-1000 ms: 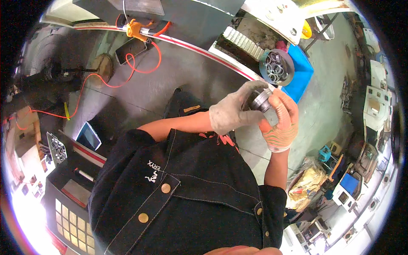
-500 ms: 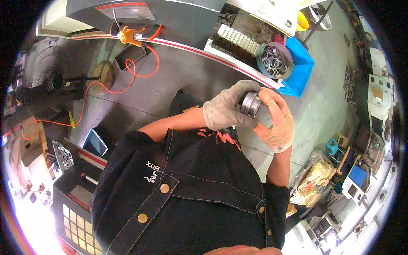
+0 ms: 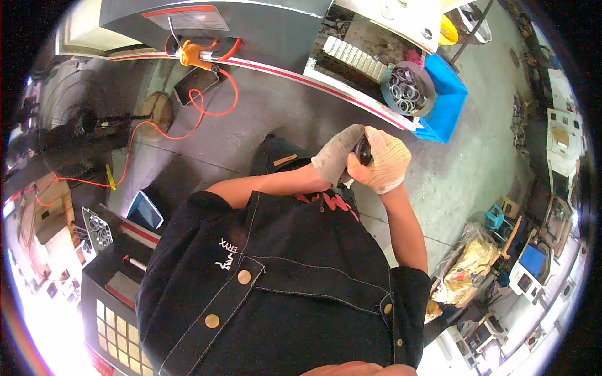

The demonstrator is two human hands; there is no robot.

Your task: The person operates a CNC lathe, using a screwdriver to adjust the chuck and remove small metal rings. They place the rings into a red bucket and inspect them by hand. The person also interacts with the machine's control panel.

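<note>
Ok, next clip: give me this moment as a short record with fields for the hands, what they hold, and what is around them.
left hand: grey glove, closed around the held part from the left
right hand: light knit glove, cupping the same part from the right
held thing: small dark round metal part, mostly hidden between both gloves
nearby: round tray of metal rings on the machine ledge; blue bin beside it
floor: grey concrete with an orange cable
clothing: dark apron

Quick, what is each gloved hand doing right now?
Left hand: closed around the dark round part.
Right hand: closed on the same part.
</note>
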